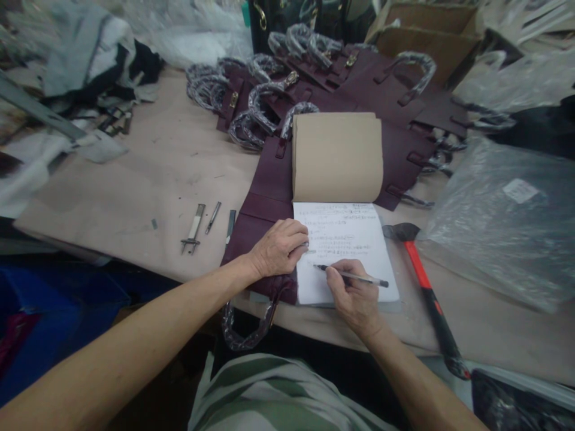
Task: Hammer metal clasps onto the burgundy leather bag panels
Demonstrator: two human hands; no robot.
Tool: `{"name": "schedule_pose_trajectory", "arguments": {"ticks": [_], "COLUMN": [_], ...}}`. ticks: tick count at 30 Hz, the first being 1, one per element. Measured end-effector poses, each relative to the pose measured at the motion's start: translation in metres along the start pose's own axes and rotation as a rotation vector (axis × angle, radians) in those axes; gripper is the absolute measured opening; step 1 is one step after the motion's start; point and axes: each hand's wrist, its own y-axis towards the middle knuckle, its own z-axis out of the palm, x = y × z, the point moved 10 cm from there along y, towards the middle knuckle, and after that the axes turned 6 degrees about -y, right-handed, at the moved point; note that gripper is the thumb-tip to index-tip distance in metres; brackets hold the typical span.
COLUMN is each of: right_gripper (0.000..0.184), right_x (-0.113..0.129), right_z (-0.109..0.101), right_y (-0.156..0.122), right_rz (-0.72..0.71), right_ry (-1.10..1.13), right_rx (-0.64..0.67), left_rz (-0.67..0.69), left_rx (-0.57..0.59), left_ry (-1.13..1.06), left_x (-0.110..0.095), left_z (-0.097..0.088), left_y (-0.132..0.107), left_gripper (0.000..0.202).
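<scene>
One head-worn view looks forward and down from above the person's green-and-white top [283, 395], near the open notebook [339, 211], with the counter [148, 161] spreading wide around it.

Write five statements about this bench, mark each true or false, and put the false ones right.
1. The right hand holds a pen. True.
2. The left hand is raised high above the notebook. False: it rests at the notebook's left edge.
3. The notebook lies open. True.
4. The hammer lies to the left of the notebook. False: it lies to the right.
5. Plastic wraps the bag handles. True.
</scene>
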Motion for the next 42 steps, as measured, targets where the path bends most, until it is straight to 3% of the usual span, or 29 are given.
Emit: {"name": "schedule_pose_trajectory", "arguments": {"ticks": [33,39,42], "right_gripper": [0.017,0.014,0.014], "right_x": [0.004,-0.006,-0.004], "right_z": [0.000,-0.008,-0.009], "right_y": [0.003,-0.002,-0.001], "right_rz": [-0.021,0.065,0.043], "right_ry": [-0.010,0.025,-0.002], "right_rx": [0.027,-0.063,-0.074], "left_rz": [-0.015,0.000,0.002], "left_rx": [0.015,0.001,0.000], "left_ry": [0.013,0.003,-0.001], "left_x": [0.000,0.000,0.000], "left_z": [0.000,0.000,0.000], "left_y": [0.001,0.000,0.000], "left_gripper": [0.008,0.008,0.008]}}
